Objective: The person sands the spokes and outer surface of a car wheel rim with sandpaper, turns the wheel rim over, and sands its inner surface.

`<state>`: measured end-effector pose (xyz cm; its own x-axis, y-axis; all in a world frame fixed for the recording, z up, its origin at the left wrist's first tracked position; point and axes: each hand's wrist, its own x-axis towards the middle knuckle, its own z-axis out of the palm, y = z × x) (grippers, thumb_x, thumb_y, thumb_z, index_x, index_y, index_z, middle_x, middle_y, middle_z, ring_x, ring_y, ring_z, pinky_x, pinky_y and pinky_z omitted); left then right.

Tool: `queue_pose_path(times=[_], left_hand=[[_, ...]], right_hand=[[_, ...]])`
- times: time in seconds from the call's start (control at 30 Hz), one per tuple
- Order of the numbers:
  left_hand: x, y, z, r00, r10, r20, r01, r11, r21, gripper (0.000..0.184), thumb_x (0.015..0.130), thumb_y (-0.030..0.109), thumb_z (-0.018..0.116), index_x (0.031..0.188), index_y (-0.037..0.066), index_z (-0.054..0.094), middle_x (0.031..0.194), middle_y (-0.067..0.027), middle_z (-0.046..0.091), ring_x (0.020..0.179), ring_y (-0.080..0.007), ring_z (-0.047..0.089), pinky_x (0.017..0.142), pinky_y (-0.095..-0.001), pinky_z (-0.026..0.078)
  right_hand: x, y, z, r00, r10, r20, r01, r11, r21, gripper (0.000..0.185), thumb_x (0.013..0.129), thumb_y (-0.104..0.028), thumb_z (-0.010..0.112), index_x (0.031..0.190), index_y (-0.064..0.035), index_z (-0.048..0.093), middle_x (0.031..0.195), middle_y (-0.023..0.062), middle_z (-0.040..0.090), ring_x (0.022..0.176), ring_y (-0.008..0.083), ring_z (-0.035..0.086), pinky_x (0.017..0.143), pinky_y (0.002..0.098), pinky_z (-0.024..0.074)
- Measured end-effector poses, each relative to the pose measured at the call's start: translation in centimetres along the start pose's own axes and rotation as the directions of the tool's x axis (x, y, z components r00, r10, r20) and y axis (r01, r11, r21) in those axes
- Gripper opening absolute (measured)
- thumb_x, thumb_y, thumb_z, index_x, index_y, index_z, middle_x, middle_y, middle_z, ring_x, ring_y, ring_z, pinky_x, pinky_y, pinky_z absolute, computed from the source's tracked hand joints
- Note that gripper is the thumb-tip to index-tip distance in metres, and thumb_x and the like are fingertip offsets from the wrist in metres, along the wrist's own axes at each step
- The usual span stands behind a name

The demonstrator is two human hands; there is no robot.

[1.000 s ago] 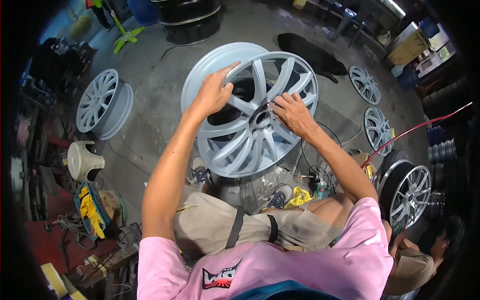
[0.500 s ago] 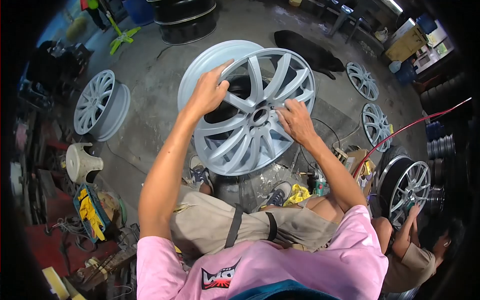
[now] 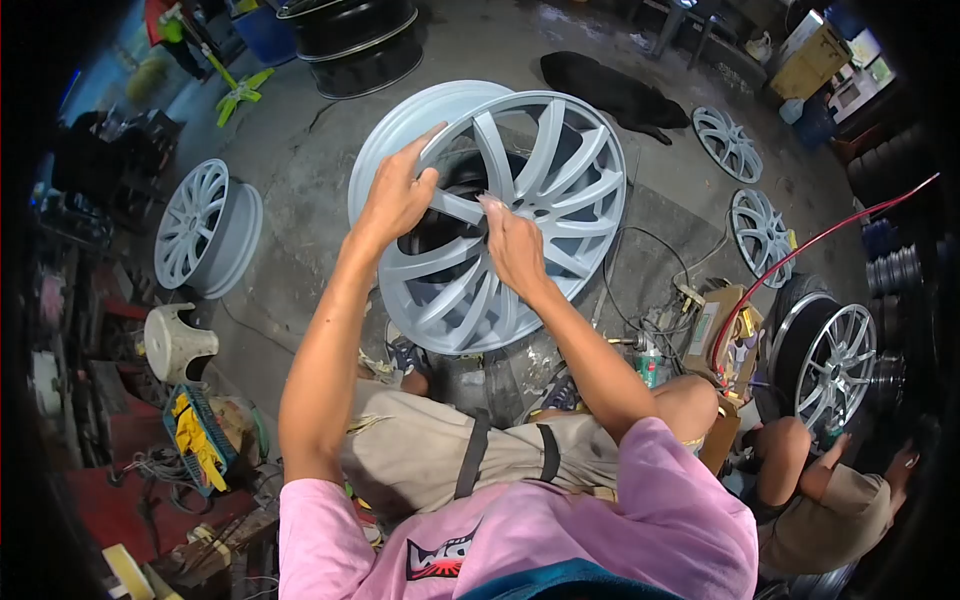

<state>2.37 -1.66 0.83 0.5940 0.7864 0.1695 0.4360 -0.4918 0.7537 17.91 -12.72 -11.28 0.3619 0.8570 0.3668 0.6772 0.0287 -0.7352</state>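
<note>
A light grey multi-spoke alloy wheel [image 3: 560, 188] stands tilted in front of me, its spoked face turned toward me. My left hand [image 3: 400, 192] grips its upper left edge, with the index finger stretched along the lip and the thumb on the inner side. On a spoke just left of the hub, my right hand [image 3: 516, 245] presses with its fingers closed together. Whatever may be between those fingertips is too small to make out. The right hand covers part of the hub.
A second grey wheel [image 3: 192, 228] stands at left, near a white stool [image 3: 178, 342]. A black dog [image 3: 610, 92] lies beyond my wheel. At right are a red hose [image 3: 800, 258], a cardboard box [image 3: 715, 325] and a crouching co-worker [image 3: 835, 515] by another wheel [image 3: 838, 368].
My right hand has moved left across the hub, from the spokes on its right to a spoke on its left. My left hand stays on the wheel's edge.
</note>
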Motion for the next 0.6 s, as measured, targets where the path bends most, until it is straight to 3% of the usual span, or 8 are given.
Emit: queue_pose_path(times=[0.07, 0.1, 0.17, 0.2, 0.27, 0.43, 0.53, 0.6], left_hand=[[0.0, -0.3, 0.1, 0.993, 0.091, -0.073, -0.094, 0.995, -0.039, 0.063, 0.082, 0.003, 0.051, 0.144, 0.005, 0.057, 0.125, -0.0295, 0.067, 0.091, -0.0384, 0.070, 0.091, -0.0419, 0.052], [0.2, -1.1, 0.4, 0.993, 0.092, -0.075, -0.094, 0.995, -0.036, 0.063, 0.082, 0.003, 0.051, 0.144, 0.005, 0.057, 0.125, -0.0295, 0.067, 0.091, -0.0384, 0.070, 0.091, -0.0419, 0.052], [0.6, -1.5, 0.6, 0.905, 0.385, -0.178, -0.380, 0.923, 0.067, 0.063, 0.082, 0.003, 0.051, 0.145, 0.007, 0.057, 0.124, -0.0293, 0.068, 0.087, -0.0373, 0.069, 0.086, -0.0416, 0.052], [0.6, -1.1, 0.1, 0.905, 0.383, -0.186, -0.377, 0.924, 0.069, 0.063, 0.082, 0.003, 0.051, 0.145, 0.007, 0.057, 0.124, -0.0293, 0.068, 0.087, -0.0373, 0.069, 0.086, -0.0416, 0.052], [-0.3, 0.1, -0.2, 0.999, 0.039, -0.017, -0.038, 0.998, 0.046, 0.063, 0.084, 0.003, 0.050, 0.147, 0.005, 0.055, 0.127, -0.0222, 0.069, 0.075, -0.0184, 0.061, 0.071, -0.0313, 0.051], [0.4, -1.6, 0.4, 0.978, 0.186, -0.089, -0.187, 0.982, -0.005, 0.062, 0.084, 0.004, 0.050, 0.146, 0.004, 0.056, 0.130, -0.0225, 0.068, 0.072, -0.0176, 0.059, 0.069, -0.0317, 0.051], [0.4, -1.7, 0.2, 0.940, 0.313, -0.132, -0.310, 0.950, 0.048, 0.063, 0.084, 0.004, 0.049, 0.146, 0.005, 0.056, 0.130, -0.0204, 0.068, 0.068, -0.0157, 0.055, 0.067, -0.0314, 0.050], [-0.1, 0.1, -0.2, 0.999, 0.031, -0.017, -0.031, 0.999, 0.008, 0.064, 0.083, 0.003, 0.049, 0.147, 0.005, 0.056, 0.132, -0.0207, 0.067, 0.085, -0.0193, 0.065, 0.078, -0.0313, 0.053]], right_hand=[[1.0, -0.2, 0.0, 0.994, 0.085, 0.071, -0.076, 0.989, -0.130, 0.040, 0.108, -0.031, 0.043, 0.117, -0.0053, 0.072, 0.084, 0.0274, 0.069, 0.081, 0.0490, 0.066, 0.075, 0.0551, 0.0521], [0.8, -0.1, -0.3, 0.994, 0.082, 0.070, -0.073, 0.989, -0.127, 0.040, 0.108, -0.031, 0.043, 0.117, -0.0053, 0.072, 0.084, 0.0274, 0.069, 0.081, 0.0490, 0.066, 0.075, 0.0551, 0.0521], [-0.1, 0.1, -1.4, 0.999, -0.041, 0.034, 0.042, 0.999, -0.030, 0.039, 0.108, -0.031, 0.044, 0.116, -0.0057, 0.072, 0.085, 0.0279, 0.069, 0.082, 0.0479, 0.067, 0.075, 0.0554, 0.0517], [-0.5, 0.0, -1.5, 0.989, -0.128, -0.069, 0.130, 0.991, 0.034, 0.039, 0.108, -0.030, 0.044, 0.116, -0.0053, 0.072, 0.085, 0.0281, 0.069, 0.081, 0.0480, 0.067, 0.075, 0.0557, 0.0516], [-0.5, -0.4, -1.6, 0.998, -0.060, -0.005, 0.060, 0.998, 0.003, 0.039, 0.108, -0.030, 0.043, 0.115, -0.0051, 0.072, 0.084, 0.0281, 0.069, 0.081, 0.0479, 0.067, 0.075, 0.0556, 0.0519], [1.1, -0.8, -2.0, 0.991, -0.033, 0.129, 0.054, 0.985, -0.164, 0.039, 0.108, -0.029, 0.043, 0.106, -0.0019, 0.072, 0.077, 0.0285, 0.067, 0.075, 0.0485, 0.066, 0.071, 0.0554, 0.0525], [0.1, -0.2, -5.3, 0.984, -0.040, 0.173, 0.063, 0.989, -0.133, 0.042, 0.108, -0.029, 0.044, 0.098, -0.0005, 0.073, 0.076, 0.0290, 0.066, 0.076, 0.0489, 0.066, 0.071, 0.0560, 0.0510], [-0.9, -0.8, -7.6, 0.973, 0.061, 0.224, -0.034, 0.991, -0.127, 0.042, 0.107, -0.030, 0.045, 0.098, 0.0000, 0.074, 0.074, 0.0277, 0.065, 0.074, 0.0495, 0.063, 0.070, 0.0549, 0.0502]])
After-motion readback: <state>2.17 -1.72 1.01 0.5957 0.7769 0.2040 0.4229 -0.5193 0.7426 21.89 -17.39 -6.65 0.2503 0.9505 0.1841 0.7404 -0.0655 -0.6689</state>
